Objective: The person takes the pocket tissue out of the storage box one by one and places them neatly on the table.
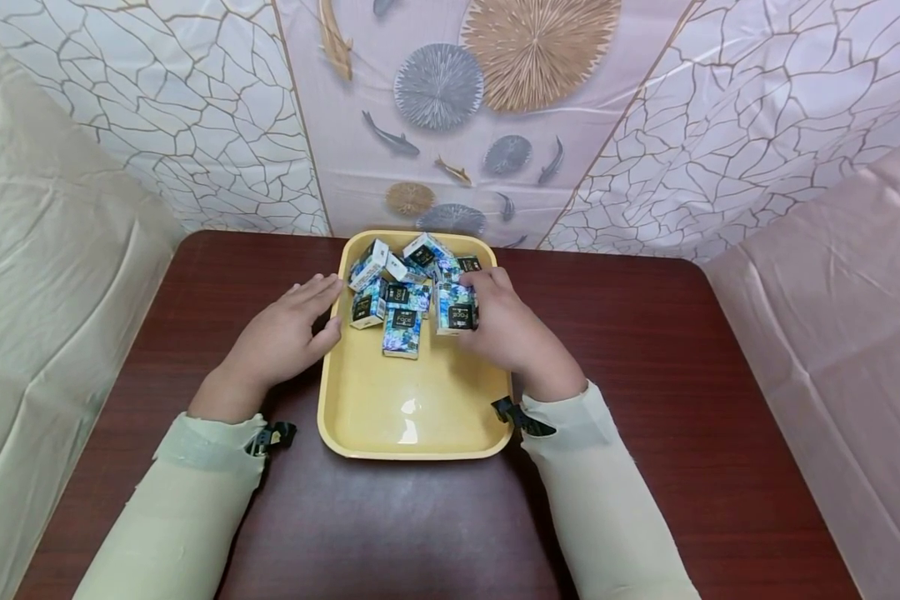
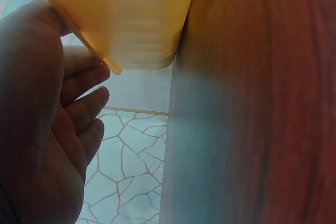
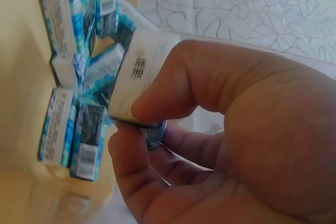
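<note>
My right hand [image 1: 510, 329] pinches a pocket tissue pack [image 1: 452, 304] with blue floral print and a black label, over the right side of a yellow tray [image 1: 412, 437]. In the right wrist view, the thumb lies on the white side of the held pack [image 3: 137, 80] with the fingers curled beneath. Several like packs [image 1: 401, 332] lie jumbled in the far half of the tray, some tilted or stacked. At the tray's left rim my left hand [image 1: 281, 337] holds nothing; its fingers are relaxed, with fingertips right at the rim in the left wrist view.
The tray stands on a dark red-brown wooden table [image 1: 630, 400]. Behind the table hangs a patterned cloth [image 1: 435, 167], and plain pale cloths [image 1: 832, 283] close off both sides. Each wrist wears a black strap [image 1: 521, 417].
</note>
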{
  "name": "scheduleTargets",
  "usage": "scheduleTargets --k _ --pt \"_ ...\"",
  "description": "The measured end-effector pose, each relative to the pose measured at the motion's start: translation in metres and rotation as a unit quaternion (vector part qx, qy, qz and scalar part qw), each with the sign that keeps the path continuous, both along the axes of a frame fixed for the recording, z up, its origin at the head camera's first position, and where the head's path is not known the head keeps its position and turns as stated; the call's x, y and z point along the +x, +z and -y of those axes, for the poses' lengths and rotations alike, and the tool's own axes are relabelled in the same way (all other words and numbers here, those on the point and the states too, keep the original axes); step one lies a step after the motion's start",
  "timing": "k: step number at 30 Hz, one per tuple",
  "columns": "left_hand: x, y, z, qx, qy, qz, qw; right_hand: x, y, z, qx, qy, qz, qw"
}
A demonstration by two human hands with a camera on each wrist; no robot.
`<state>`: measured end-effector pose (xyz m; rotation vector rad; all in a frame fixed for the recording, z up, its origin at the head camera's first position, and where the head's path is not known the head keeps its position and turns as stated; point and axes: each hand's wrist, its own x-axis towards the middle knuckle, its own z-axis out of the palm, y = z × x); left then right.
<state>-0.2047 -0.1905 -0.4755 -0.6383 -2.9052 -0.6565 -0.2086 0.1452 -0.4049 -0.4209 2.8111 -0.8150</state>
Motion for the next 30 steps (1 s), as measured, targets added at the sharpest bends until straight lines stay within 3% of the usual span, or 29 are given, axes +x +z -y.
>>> scheduleTargets --k 8,30 --pt "0.000 -0.001 0.001 0.002 0.001 -0.001 1.0000 0.005 0.005 -0.013 -0.022 -0.013 0.000 0.9997" --pt "0.000 -0.001 0.000 -0.004 0.010 0.012 0.9999 0.017 0.003 -0.045 -0.016 -0.035 0.007 0.9993"
